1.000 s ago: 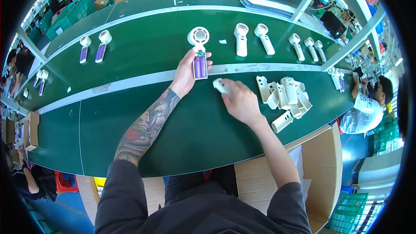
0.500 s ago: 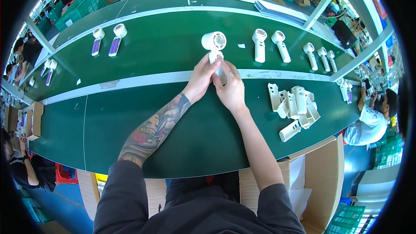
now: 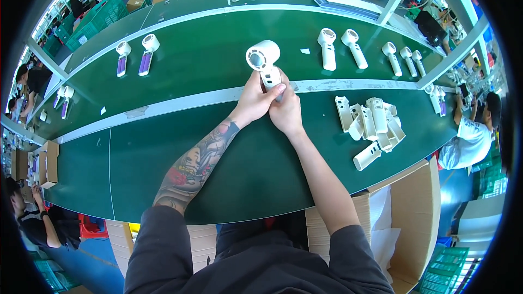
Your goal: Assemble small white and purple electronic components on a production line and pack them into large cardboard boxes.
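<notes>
Over the pale strip on the green bench I hold a white handheld fan (image 3: 267,53) upright, its round head at the top and turned toward the left. My left hand (image 3: 251,100) is closed around the handle, its thumb lying across the front. From the right, my right hand (image 3: 286,113) wraps the lower handle, and most of its fingers are hidden. Small dark openings show on the handle above the thumb. Right of my hands lies a pile of white handle shells (image 3: 376,122), one loose shell (image 3: 367,156) at its near edge.
White fans (image 3: 328,49) stand in a row at the far right. At the far left are fans with purple cells showing in their handles (image 3: 146,55). An open carton (image 3: 408,212) sits below the bench edge. A co-worker (image 3: 474,130) works at the right, another (image 3: 38,212) at the left.
The fan has been turned in my hands, so its head faces left instead of right and the side with openings shows. My hands have shifted their hold on the handle.
</notes>
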`<state>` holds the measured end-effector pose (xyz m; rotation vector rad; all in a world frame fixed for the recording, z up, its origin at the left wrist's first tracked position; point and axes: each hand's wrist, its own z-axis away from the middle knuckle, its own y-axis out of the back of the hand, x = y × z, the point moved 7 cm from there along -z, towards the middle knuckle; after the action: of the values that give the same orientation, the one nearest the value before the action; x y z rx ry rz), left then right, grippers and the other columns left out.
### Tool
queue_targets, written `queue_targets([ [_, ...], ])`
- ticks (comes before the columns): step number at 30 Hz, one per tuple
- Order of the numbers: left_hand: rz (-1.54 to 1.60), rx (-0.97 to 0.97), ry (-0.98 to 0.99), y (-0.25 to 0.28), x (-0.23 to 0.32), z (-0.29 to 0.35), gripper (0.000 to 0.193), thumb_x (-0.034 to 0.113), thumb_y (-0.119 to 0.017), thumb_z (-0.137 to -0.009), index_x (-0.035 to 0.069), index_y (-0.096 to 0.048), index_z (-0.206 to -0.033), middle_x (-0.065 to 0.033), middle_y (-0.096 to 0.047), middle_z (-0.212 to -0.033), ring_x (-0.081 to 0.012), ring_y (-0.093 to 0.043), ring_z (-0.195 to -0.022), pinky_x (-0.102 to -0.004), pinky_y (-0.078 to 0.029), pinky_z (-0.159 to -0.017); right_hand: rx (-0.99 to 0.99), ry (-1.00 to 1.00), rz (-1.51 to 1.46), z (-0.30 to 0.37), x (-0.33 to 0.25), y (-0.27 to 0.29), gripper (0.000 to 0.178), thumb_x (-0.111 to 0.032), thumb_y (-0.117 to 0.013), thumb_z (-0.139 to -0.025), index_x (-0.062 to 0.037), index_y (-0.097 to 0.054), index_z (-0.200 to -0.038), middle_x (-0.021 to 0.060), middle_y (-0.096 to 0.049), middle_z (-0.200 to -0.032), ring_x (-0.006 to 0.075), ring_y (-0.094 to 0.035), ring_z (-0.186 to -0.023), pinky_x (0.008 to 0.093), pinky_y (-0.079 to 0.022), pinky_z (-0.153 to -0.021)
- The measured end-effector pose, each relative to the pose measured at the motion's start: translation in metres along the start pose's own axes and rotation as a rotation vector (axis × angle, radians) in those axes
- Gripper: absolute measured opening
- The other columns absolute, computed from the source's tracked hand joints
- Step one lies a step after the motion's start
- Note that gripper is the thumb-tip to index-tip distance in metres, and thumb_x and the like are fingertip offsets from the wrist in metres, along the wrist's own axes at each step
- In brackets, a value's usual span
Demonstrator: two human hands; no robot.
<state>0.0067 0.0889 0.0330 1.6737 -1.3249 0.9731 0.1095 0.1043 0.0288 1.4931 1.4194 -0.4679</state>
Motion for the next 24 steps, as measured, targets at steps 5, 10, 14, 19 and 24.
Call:
queue_targets([
  [5, 0.004, 0.059, 0.011, 0.01, 0.004, 0.0, 0.034, 0.022, -0.055, -0.102, 0.0, -0.053, -0.127, -0.0138, -0.064, -0.11, -0.0196, -0.064, -0.094, -0.0298, -0.052, -0.081, -0.087, -0.148, -0.121, -0.004, -0.003, -0.006, 0.055, 0.001, -0.062, -0.087, 0.0001, -0.048, -0.14, 0.0182, -0.067, -0.113, 0.0259, -0.065, -0.083, 0.0315, -0.053, -0.075],
  [10, -0.812, 0.308, -0.222, 0.058, -0.011, -0.004, 0.029, 0.024, -0.061, -0.094, 0.01, -0.061, -0.12, -0.0131, -0.062, -0.112, -0.031, -0.058, -0.104, -0.0438, -0.046, -0.089, -0.314, -0.384, -0.936, -0.004, 0.019, 0.006, 0.051, -0.004, -0.067, -0.091, 0.0037, -0.048, -0.138, 0.016, -0.07, -0.105, 0.0181, -0.06, -0.064, 0.0275, -0.049, -0.058],
  [14, -1.203, 0.708, -0.139, 0.155, -0.027, -0.005, 0.045, 0.021, -0.068, -0.08, 0.013, -0.058, -0.123, -0.0152, -0.055, -0.123, -0.0372, -0.053, -0.111, -0.0505, -0.047, -0.088, -0.452, -0.603, -1.384, -0.004, 0.017, 0.033, 0.045, -0.011, -0.067, -0.095, 0.0095, -0.052, -0.131, 0.0156, -0.069, -0.105, 0.013, -0.059, -0.069, 0.0237, -0.048, -0.062],
  [19, -1.527, 1.05, 0.226, 0.338, -0.078, 0.008, 0.061, 0.044, -0.065, -0.085, 0.012, -0.051, -0.134, -0.018, -0.057, -0.121, -0.0417, -0.059, -0.098, -0.0554, -0.051, -0.08, -0.007, -0.451, -0.858, -0.035, 0.041, 0.045, 0.045, -0.013, -0.064, -0.097, 0.0139, -0.052, -0.131, 0.0204, -0.068, -0.112, 0.0201, -0.066, -0.093, 0.0277, -0.053, -0.085],
  [24, -1.637, 0.899, 0.22, 0.378, -0.122, -0.001, 0.062, 0.049, -0.064, -0.086, 0.011, -0.052, -0.134, -0.0182, -0.06, -0.121, -0.0397, -0.061, -0.104, -0.0526, -0.049, -0.085, -0.138, -0.231, -0.041, -0.035, 0.003, 0.151, 0.038, -0.008, -0.062, -0.094, 0.0001, -0.062, -0.13, 0.0168, -0.069, -0.119, 0.0237, -0.069, -0.092, 0.0345, -0.056, -0.086],
])
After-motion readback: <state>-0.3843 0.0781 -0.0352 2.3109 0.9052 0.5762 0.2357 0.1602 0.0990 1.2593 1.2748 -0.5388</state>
